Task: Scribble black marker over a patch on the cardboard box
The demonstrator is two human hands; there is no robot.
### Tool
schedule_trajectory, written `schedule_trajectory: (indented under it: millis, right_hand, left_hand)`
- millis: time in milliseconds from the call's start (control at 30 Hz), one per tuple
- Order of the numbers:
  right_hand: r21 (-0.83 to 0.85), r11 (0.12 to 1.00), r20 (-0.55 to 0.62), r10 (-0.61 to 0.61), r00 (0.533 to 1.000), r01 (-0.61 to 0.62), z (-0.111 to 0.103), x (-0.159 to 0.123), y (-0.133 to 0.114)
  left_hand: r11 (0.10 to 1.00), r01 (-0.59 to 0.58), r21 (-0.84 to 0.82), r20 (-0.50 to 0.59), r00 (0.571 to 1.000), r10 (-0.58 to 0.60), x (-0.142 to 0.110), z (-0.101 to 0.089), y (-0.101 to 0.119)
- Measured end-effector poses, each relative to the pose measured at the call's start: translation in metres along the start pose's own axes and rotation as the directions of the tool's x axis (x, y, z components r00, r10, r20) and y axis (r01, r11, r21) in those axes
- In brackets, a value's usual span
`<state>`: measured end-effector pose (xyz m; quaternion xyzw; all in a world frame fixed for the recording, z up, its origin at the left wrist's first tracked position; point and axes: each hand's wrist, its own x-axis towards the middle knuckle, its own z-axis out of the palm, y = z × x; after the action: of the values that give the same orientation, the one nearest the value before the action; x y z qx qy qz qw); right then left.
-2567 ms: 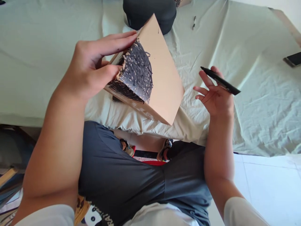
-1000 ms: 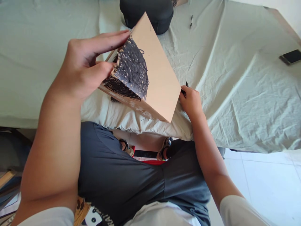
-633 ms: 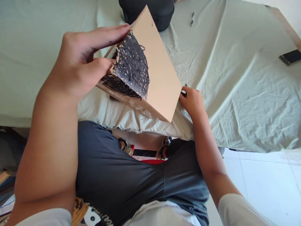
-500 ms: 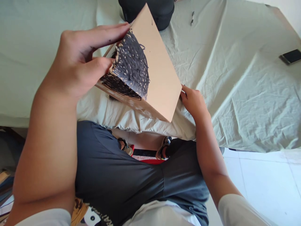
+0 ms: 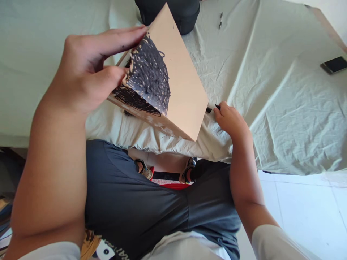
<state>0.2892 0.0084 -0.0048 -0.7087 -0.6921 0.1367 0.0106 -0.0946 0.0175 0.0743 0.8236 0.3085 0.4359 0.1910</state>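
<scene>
A tan cardboard box (image 5: pixel 187 83) is propped at a tilt on the cloth, one corner scribbled over in black ink. My left hand (image 5: pixel 94 68) grips the box at that inked corner, thumb and fingers closed on its edge. To the right of the box, my right hand (image 5: pixel 230 119) is closed around a black pen (image 5: pixel 217 107), of which only a short dark end pokes out past the fingers. Between the box and that hand lies a small black object (image 5: pixel 208 109), partly hidden by the box; it resembles a pen cap, though I cannot tell.
A pale green cloth (image 5: pixel 271 90) with creases covers the table. Behind the box stands a black case (image 5: pixel 184 16). A slim pen (image 5: pixel 221 20) lies farther back, and a phone (image 5: pixel 334 65) rests at the right. My legs (image 5: pixel 157 213) are below the table's near edge.
My right hand has drawn away from the box's right corner, moving right, and the pen end and small black object now show. The left hand still holds the box, shifted slightly left in view.
</scene>
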Motion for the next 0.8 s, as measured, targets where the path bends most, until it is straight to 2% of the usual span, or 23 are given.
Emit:
schedule_trajectory:
  millis: [133,233,400,567,733,800]
  right_hand:
    - [-0.046,0.999,0.021,-0.010,1.000,0.011,-0.003,-0.005,-0.014]
    - [-0.058,0.998,-0.002,-0.025,1.000,0.025,0.000,-0.005,-0.018]
    - [-0.109,0.994,0.004,-0.012,1.000,0.012,0.002,-0.005,-0.016]
    - [-0.123,0.992,0.010,0.023,1.000,-0.022,-0.001,-0.008,-0.014]
    - [-0.131,0.990,0.018,0.058,0.998,-0.055,-0.004,-0.013,-0.010]
    - [-0.138,0.989,0.027,0.061,0.998,-0.056,-0.003,-0.015,-0.007]
  left_hand:
    - [0.998,-0.059,0.027,0.062,0.996,0.057,0.000,-0.001,-0.001]
    - [0.999,-0.047,0.023,0.052,0.998,0.046,0.000,-0.001,-0.003]
    - [1.000,-0.021,-0.011,0.019,1.000,0.021,0.000,0.002,-0.001]
    - [1.000,0.020,0.014,0.027,0.999,-0.021,0.000,-0.003,-0.006]
    - [0.997,-0.061,0.037,0.114,0.992,0.056,0.002,-0.007,-0.014]
    - [0.998,-0.054,0.042,0.105,0.993,0.050,0.002,-0.007,-0.013]
